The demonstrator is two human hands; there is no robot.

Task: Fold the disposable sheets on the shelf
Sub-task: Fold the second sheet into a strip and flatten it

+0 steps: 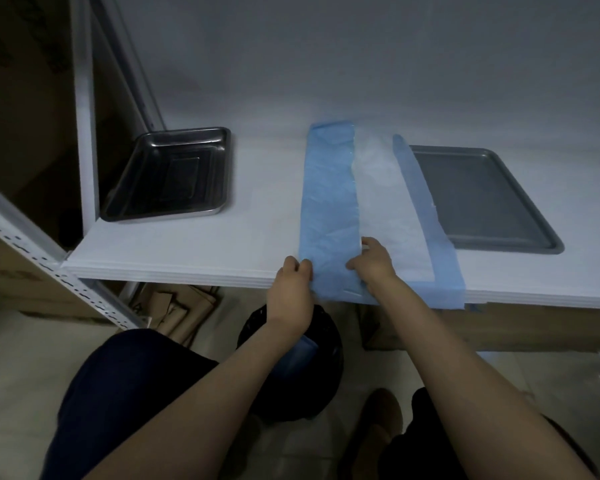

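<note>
A blue-and-white disposable sheet (329,188) lies on the white shelf (187,251), running from the back to the front edge and hanging slightly over it. Its left side is folded over into a long blue strip; the white middle (381,202) and a narrow blue border (426,216) show on the right. My left hand (293,282) pinches the strip's left edge at the shelf's front. My right hand (374,261) grips the strip's right edge beside it.
A shiny steel tray (118,206) sits at the shelf's left by the upright post (85,116). A flat grey tray (534,230) lies at the right, partly under the sheet. Below are a black bin (329,358), cardboard pieces (184,310) and a box (516,327).
</note>
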